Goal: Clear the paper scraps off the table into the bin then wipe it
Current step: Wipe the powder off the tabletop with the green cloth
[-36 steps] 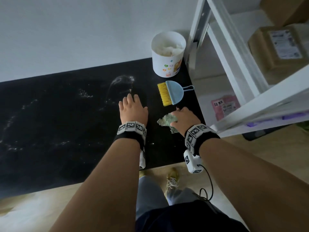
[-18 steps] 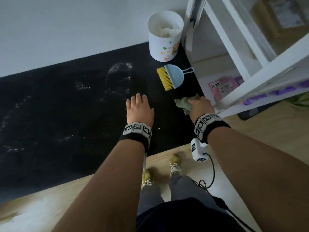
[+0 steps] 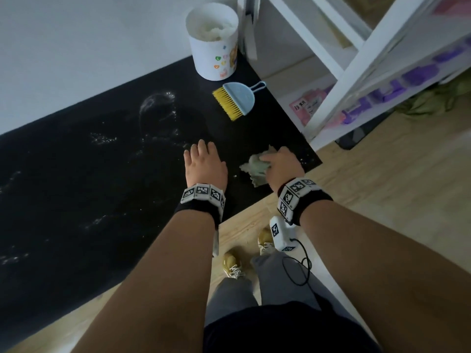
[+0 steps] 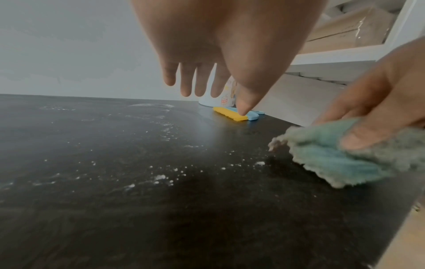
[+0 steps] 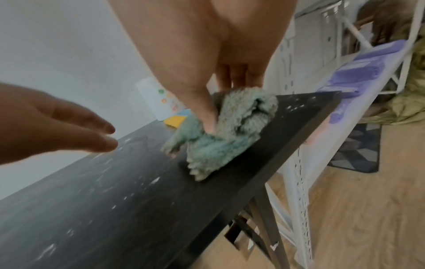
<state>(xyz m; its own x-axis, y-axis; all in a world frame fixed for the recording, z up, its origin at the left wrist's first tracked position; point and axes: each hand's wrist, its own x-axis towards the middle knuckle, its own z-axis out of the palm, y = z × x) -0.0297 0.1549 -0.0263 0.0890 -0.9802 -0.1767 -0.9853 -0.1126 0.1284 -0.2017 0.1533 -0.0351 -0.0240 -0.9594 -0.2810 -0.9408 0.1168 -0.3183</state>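
The black table (image 3: 76,200) carries streaks of fine white specks (image 4: 161,176). My right hand (image 3: 277,161) grips a crumpled green cloth (image 3: 254,169) near the front right corner, with the thumb (image 5: 204,112) dug into it and the fingers behind. To its left my left hand (image 3: 201,159) hovers just above the table, palm down and fingers straight, holding nothing. At the back right stands the white bin (image 3: 211,39), stuffed with white paper. A blue dustpan with a yellow brush (image 3: 234,100) lies in front of the bin.
A white metal shelf rack (image 3: 356,80) stands close against the table's right end, with purple items on a low shelf. Wooden floor, my shoes (image 3: 232,263) and a dark patterned mat (image 5: 358,151) lie below.
The right hand has dragged the cloth out to the right edge and then back toward the front corner. The left hand has drawn back toward the front edge. The head view has tilted down.
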